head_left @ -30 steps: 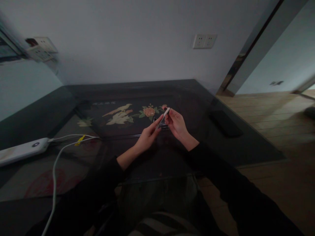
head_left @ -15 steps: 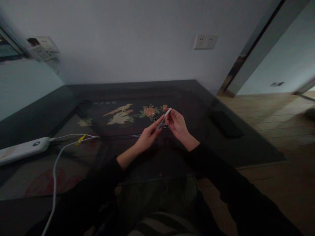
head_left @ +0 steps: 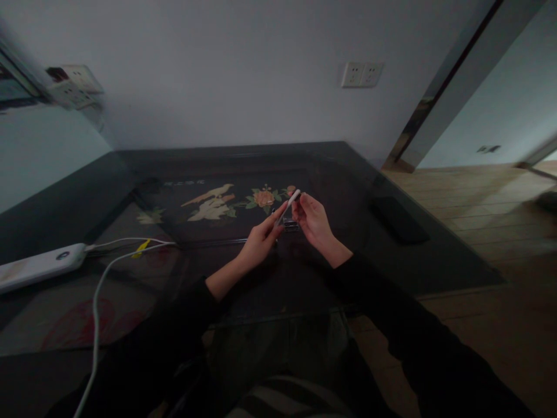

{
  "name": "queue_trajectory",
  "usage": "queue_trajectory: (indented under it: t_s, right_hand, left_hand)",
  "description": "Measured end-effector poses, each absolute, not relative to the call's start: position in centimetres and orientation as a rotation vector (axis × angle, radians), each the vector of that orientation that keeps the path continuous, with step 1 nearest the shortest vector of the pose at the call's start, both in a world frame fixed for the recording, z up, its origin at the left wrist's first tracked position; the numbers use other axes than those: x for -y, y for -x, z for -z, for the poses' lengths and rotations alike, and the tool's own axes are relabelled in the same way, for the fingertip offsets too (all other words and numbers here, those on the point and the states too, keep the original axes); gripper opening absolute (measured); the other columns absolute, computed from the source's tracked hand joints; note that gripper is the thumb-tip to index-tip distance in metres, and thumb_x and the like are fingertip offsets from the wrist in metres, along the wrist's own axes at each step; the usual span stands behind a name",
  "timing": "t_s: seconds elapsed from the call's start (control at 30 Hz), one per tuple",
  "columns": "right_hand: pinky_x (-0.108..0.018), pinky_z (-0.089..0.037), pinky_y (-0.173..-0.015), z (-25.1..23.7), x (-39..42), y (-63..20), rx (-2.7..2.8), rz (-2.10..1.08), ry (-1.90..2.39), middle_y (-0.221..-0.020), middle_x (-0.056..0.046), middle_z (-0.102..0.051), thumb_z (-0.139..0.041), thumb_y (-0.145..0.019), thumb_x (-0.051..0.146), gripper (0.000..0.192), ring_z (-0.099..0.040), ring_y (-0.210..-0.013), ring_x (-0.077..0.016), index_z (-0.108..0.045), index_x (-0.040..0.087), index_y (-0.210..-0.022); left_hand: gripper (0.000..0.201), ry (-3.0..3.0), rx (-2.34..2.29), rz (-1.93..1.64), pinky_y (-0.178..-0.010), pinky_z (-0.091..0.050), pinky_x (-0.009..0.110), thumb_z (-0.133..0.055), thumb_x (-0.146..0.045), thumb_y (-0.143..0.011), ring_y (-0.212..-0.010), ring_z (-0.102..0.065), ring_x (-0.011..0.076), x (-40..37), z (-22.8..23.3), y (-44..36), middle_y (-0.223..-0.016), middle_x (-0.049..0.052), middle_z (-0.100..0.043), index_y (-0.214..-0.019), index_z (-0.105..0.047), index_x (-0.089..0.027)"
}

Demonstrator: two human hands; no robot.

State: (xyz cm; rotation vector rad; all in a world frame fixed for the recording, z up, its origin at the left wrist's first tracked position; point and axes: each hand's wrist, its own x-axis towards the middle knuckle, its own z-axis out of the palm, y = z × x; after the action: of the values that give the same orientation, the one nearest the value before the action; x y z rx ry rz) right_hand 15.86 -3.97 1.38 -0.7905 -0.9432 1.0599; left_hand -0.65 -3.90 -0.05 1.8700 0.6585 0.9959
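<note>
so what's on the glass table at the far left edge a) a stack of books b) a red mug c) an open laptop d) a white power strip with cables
d, a white power strip with white cables lies on the glass table at the left.

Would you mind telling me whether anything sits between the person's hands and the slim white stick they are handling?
Nothing visible does: the left hand and the right hand both already grip the slim white stick, held above the dark glass-topped table.

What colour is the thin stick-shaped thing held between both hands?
White, seen in the head view: the thin stick is pinched by the left hand and right hand.
</note>
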Motion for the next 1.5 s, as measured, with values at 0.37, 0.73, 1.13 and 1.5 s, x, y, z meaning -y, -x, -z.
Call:
queue_trajectory:
  t_s: [0.37, 0.73, 1.13, 1.5]
  right_hand:
    - [-0.026, -0.030, -0.048, -1.70, 4.02, -15.92, 1.005, -1.030, 0.807, -0.063, 0.002, -0.053, -0.074, -0.067, 0.070, 0.052, -0.042, -0.051, -0.0082, -0.057, 0.021, -0.064]
    - [-0.026, -0.030, -0.047, -1.62, 4.00, -15.83, 1.005, -1.043, 0.812, -0.062, 0.003, -0.053, -0.076, -0.069, 0.065, 0.047, -0.042, -0.049, -0.0076, -0.059, 0.021, -0.065]
    - [-0.025, -0.030, -0.049, -1.32, 3.89, -16.19, 0.995, -1.015, 0.798, -0.063, 0.003, -0.052, -0.076, -0.071, 0.060, 0.040, -0.041, -0.052, -0.0076, -0.069, 0.021, -0.073]
    - [-0.024, -0.030, -0.049, -1.35, 3.87, -16.16, 0.985, -1.038, 0.777, -0.062, 0.004, -0.050, -0.077, -0.070, 0.061, 0.042, -0.041, -0.053, -0.0072, -0.075, 0.022, -0.085]
  left_hand:
    - [0.058, -1.864, -0.731, -1.060, -0.067, -0.047, 0.022, -0.052, -0.023, -0.094, -0.068, -0.055, 0.0101, 3.31, 0.02, 0.82, -0.123, 0.012, -0.069, -0.151, -0.041, -0.022]
    - [0.057, -1.859, -0.737, -1.044, -0.062, -0.045, 0.021, -0.051, -0.020, -0.094, -0.062, -0.051, 0.0087, 3.25, 0.04, 0.81, -0.126, 0.011, -0.068, -0.150, -0.042, -0.025]
    - [0.059, -1.880, -0.705, -0.936, -0.053, -0.034, 0.022, -0.049, -0.027, -0.096, -0.054, -0.034, 0.0097, 3.58, 0.12, 0.84, -0.068, -0.002, -0.056, -0.154, -0.036, -0.020]
    - [0.058, -1.885, -0.682, -0.957, -0.054, -0.037, 0.021, -0.051, -0.026, -0.096, -0.054, -0.038, 0.0087, 3.46, 0.01, 0.77, -0.074, 0.001, -0.063, -0.152, -0.039, -0.019]
